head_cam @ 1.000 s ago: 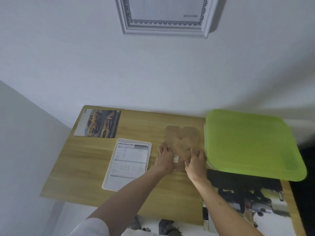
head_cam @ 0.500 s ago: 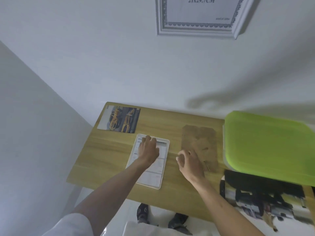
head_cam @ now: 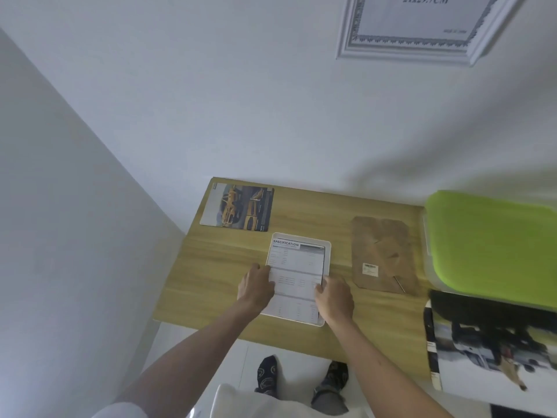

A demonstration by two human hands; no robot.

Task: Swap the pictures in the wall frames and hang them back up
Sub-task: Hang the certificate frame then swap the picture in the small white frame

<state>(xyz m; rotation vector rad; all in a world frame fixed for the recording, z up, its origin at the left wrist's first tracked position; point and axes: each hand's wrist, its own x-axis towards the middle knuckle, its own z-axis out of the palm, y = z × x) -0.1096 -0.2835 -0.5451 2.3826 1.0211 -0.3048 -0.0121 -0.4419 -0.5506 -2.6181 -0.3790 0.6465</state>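
Note:
A small white frame (head_cam: 327, 251) lies flat on the wooden table (head_cam: 211, 282) with a "SPECIFICATION" sheet (head_cam: 297, 267) in it. My left hand (head_cam: 256, 286) grips the sheet's left edge and my right hand (head_cam: 334, 297) grips its right edge. The brown backing board (head_cam: 384, 254) of the frame lies to the right, apart from both hands. A picture of yellow cars (head_cam: 238, 208) rests at the table's far left corner. A large white frame (head_cam: 416, 34) hangs on the wall above.
A lime green lid (head_cam: 494, 245) covers a container at the right of the table. A large print (head_cam: 494, 348) lies at the near right. The table's near edge is close to my feet. A wall corner stands left of the table.
Both hands left the brown backing board and moved left to the small frame. They now hold the specification sheet at its two side edges. The view has swung left.

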